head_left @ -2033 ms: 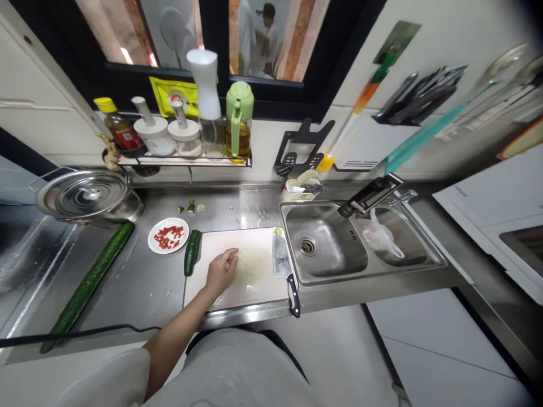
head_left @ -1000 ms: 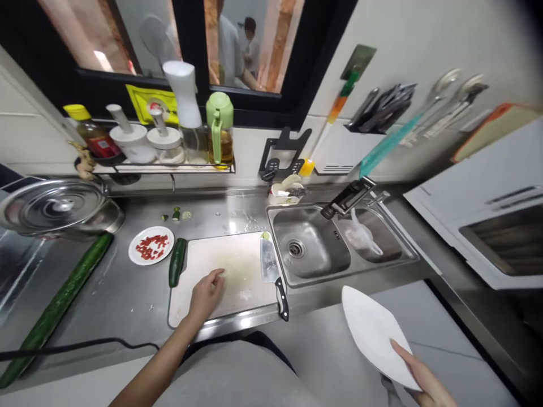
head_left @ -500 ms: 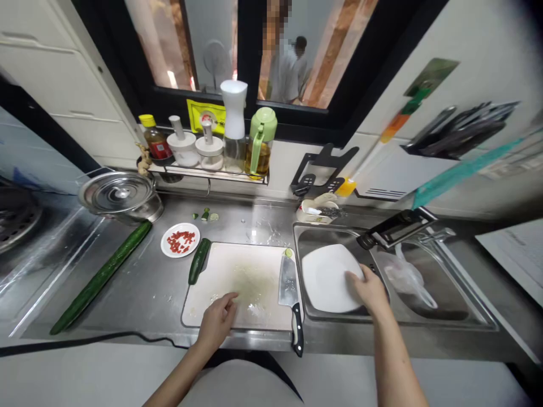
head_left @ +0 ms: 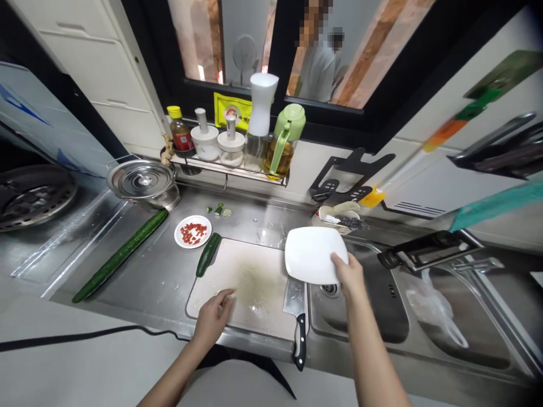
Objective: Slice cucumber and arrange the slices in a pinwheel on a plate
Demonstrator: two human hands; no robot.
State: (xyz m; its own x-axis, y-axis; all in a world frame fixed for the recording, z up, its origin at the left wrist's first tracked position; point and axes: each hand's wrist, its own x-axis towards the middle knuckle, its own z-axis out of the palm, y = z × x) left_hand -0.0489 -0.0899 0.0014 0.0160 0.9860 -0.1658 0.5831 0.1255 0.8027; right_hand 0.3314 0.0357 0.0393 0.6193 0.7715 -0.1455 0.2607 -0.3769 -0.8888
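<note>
My right hand (head_left: 351,276) grips the right edge of a white square plate (head_left: 314,254), thumb on top. I see the plate above the right end of the cutting board and the sink's left edge. My left hand (head_left: 214,311) holds nothing, its fingers loosely bent and the thumb apart, at the front edge of the white cutting board (head_left: 241,254). A cleaver (head_left: 293,297) with a black handle lies on the board's right side, its blade partly hidden by the plate. A cut piece of cucumber (head_left: 208,254) lies along the board's left edge.
A long cucumber (head_left: 123,254) and a small plate (head_left: 178,237) of chopped red pieces lie to the left. Behind stand a lidded steel pot (head_left: 165,198) and a condiment rack (head_left: 237,167). The double sink (head_left: 373,294), with a plastic bag (head_left: 430,302) inside, is at right.
My right hand has lifted the white plate out of the sink and moved it left toward the cutting board. My left hand has hardly moved. The view has shifted slightly.
</note>
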